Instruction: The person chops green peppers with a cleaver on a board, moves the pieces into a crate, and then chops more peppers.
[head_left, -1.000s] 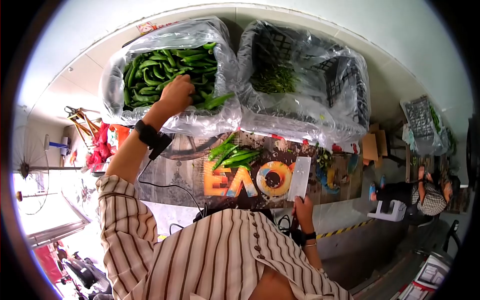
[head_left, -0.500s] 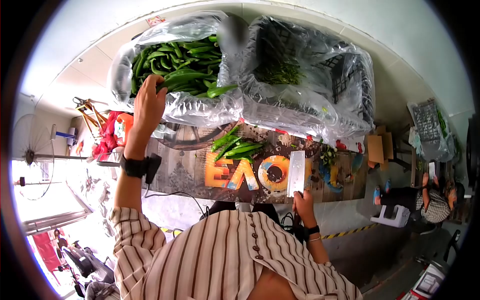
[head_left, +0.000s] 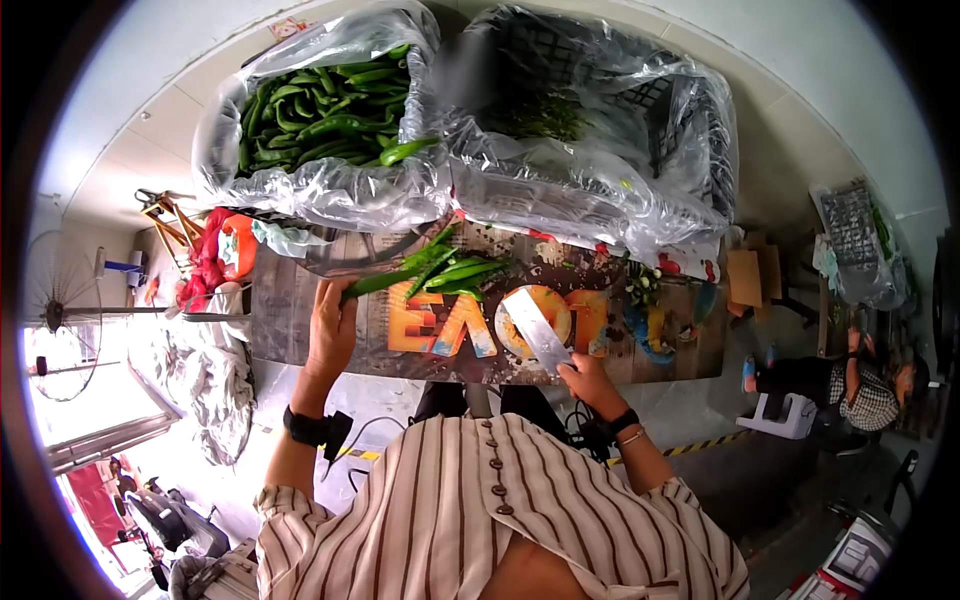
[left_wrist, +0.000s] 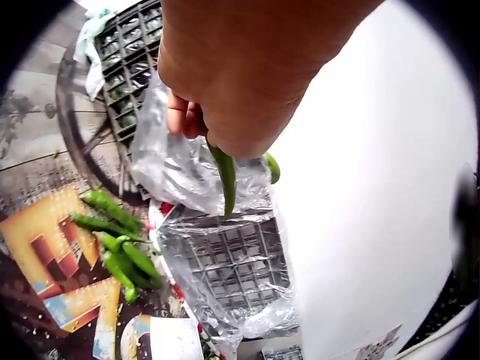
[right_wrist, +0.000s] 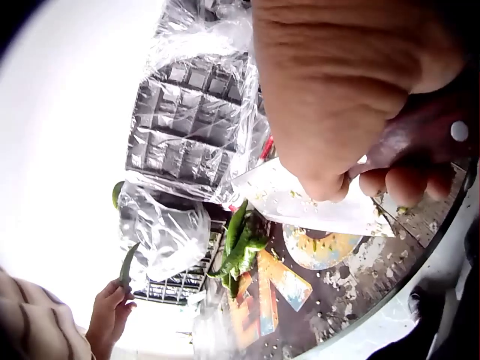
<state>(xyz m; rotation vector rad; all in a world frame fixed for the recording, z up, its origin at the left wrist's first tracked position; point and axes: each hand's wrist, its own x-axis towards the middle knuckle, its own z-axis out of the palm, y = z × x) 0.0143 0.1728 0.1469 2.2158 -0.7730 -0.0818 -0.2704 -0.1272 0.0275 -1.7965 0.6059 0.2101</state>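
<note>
A long green pepper (head_left: 380, 284) is held by my left hand (head_left: 331, 325) over the left part of the patterned table (head_left: 290, 330). In the left wrist view that pepper (left_wrist: 226, 180) points down from the curled fingers. My right hand (head_left: 590, 385) grips the handle of a cleaver (head_left: 538, 333); its broad pale blade slants up and left over the printed letters. The right wrist view shows the blade (right_wrist: 300, 206) and the dark reddish handle (right_wrist: 420, 127) in the fist. Several green peppers (head_left: 465, 274) lie in a small pile between both hands, close to the held pepper's tip.
Behind the table stands a plastic-lined crate (head_left: 320, 200) full of green peppers. Beside it, another lined crate (head_left: 600, 185) holds some green pieces at its bottom. A cable (head_left: 375, 430) hangs below the front edge. At the right, a person (head_left: 870, 390) sits by a white stool (head_left: 785, 415).
My left hand has come out of the pepper crate with a pepper and moved down over the table. The cleaver has swung from nearly upright to a leftward slant.
</note>
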